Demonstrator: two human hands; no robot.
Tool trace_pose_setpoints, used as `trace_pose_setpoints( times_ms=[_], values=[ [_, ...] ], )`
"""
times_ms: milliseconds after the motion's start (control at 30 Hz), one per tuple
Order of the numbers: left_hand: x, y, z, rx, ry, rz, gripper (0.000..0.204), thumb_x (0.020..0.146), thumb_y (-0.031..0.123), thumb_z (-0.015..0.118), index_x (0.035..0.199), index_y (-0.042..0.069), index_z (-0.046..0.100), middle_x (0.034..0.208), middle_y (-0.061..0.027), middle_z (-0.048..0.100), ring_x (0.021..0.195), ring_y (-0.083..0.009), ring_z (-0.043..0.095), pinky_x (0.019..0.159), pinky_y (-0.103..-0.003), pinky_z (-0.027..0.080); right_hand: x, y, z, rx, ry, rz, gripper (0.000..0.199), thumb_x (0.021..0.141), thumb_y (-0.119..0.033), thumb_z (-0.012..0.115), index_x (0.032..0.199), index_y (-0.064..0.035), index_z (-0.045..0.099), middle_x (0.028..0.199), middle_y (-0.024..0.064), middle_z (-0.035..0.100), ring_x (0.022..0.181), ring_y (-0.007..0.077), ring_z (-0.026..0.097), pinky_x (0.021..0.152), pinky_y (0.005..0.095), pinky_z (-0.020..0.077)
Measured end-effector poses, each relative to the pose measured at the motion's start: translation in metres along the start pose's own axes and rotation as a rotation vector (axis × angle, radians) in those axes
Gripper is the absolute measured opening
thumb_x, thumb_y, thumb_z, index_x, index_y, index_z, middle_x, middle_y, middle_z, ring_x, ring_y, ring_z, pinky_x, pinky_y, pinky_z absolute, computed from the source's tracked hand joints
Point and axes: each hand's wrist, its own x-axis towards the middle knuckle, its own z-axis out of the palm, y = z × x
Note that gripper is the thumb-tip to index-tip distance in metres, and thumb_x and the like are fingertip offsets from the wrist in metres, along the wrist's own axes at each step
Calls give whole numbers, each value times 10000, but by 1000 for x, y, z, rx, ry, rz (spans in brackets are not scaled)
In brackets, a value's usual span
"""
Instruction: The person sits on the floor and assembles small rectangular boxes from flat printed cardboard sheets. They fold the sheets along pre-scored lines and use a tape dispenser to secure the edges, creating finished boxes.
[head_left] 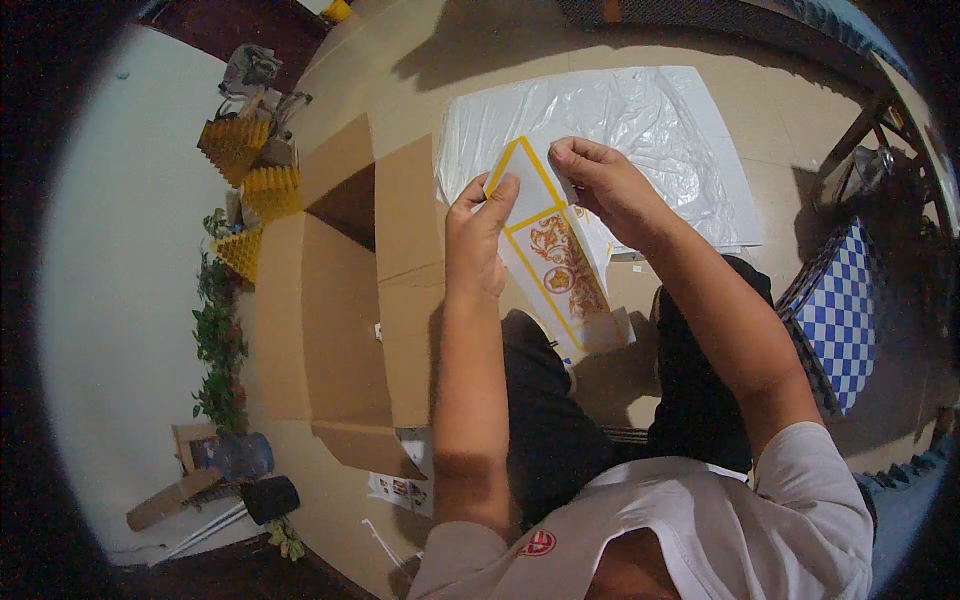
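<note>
A long white paper piece with yellow border lines and an ornate brown print is held up in front of me, its upper end folded to a point. My left hand is closed on its upper left edge, the thumb lying over the front. At the upper right edge, my right hand is closed in a pinch, its fingertips against the paper's edge. Just what lies between those fingertips is partly hidden. The lower end of the paper hangs between my knees.
An open cardboard box stands at my left. Beyond my hands, a stack of white sheets under clear plastic lies on the floor. A blue-and-white checkered stack is at the right. Yellow crate-like things and a leafy plant line the left wall.
</note>
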Motion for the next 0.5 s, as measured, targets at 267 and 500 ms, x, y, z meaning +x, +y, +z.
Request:
trace_pose_setpoints(
  times_ms=[267,500],
  values=[
    [3,-5,-2,-49,-97,-95,243,826,203,740,978,50,628,901,-37,657,807,-130,609,748,-275,482,2,8,4,115,-179,39,340,933,-348,581,1083,-43,576,975,33,590,935,114,541,832,275,436],
    [7,-3,-10,-139,-61,-5,379,864,244,672,1161,27,578,1105,-105,625,1024,-256,595,916,-433,464,1,4,7,-213,-1,-143,383,924,-356,585,1173,-67,544,1128,54,555,1019,146,521,833,285,448]
  ],
)
